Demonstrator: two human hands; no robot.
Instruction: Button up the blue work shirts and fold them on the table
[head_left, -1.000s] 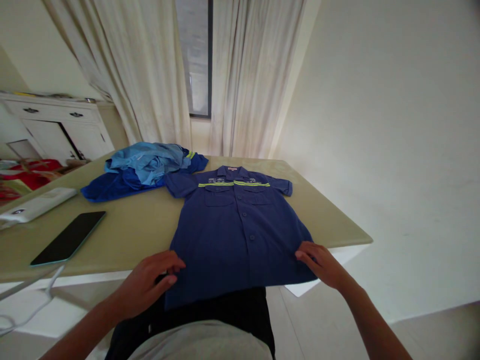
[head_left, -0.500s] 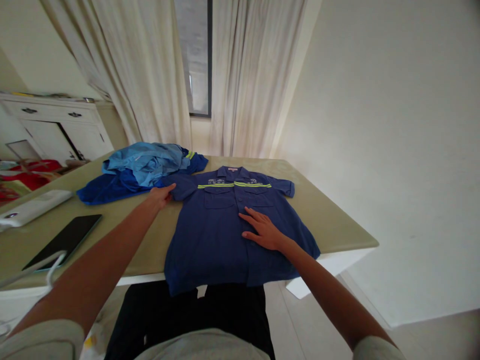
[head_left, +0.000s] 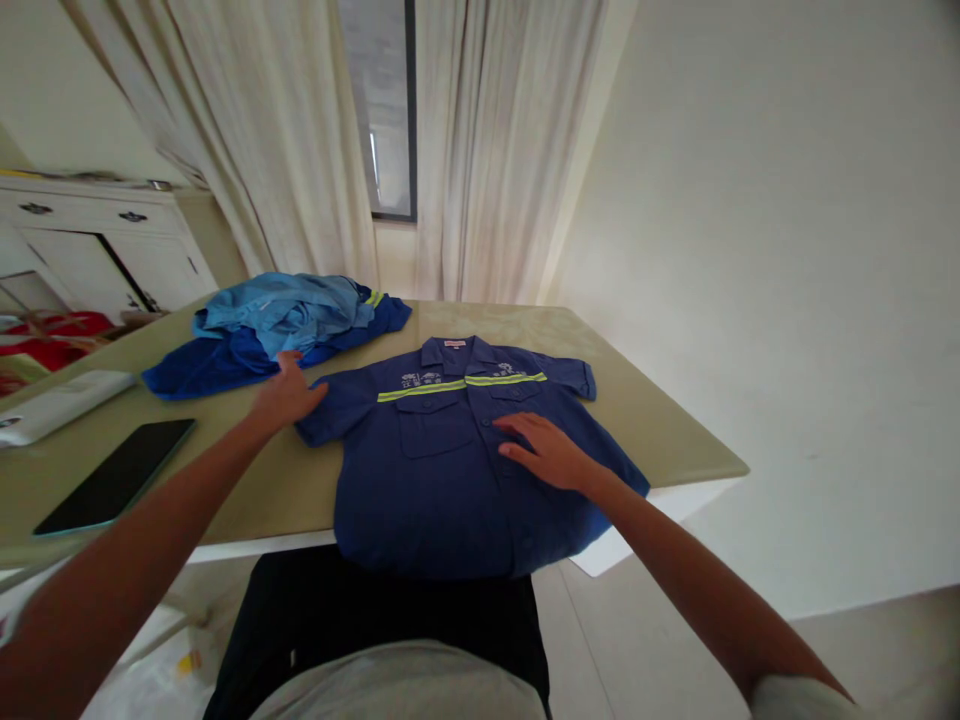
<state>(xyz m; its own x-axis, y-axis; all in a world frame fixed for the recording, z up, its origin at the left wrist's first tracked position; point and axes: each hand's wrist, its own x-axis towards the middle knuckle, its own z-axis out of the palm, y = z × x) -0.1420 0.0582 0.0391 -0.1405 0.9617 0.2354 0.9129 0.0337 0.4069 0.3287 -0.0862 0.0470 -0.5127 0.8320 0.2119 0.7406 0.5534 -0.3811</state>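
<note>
Left hand (head_left: pixel 289 395) is touching a sleeve of the limp, light navy button-up work shirt (head_left: pixel 420 490), perhaps pinching it; right hand (head_left: pixel 544 450) is pressing flat, fingers open.

Cropped by the edge at nine o'clock: white device (head_left: pixel 56 402). Too small to read, toward twelve o'clock on the dark blue shirt (head_left: pixel 420 490): chest lettering (head_left: pixel 420 378).

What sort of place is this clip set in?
Probably a room in a home: floor-length curtains at a window, a white cabinet with drawers, and a table where a shirt lies spread out near a phone.
</note>
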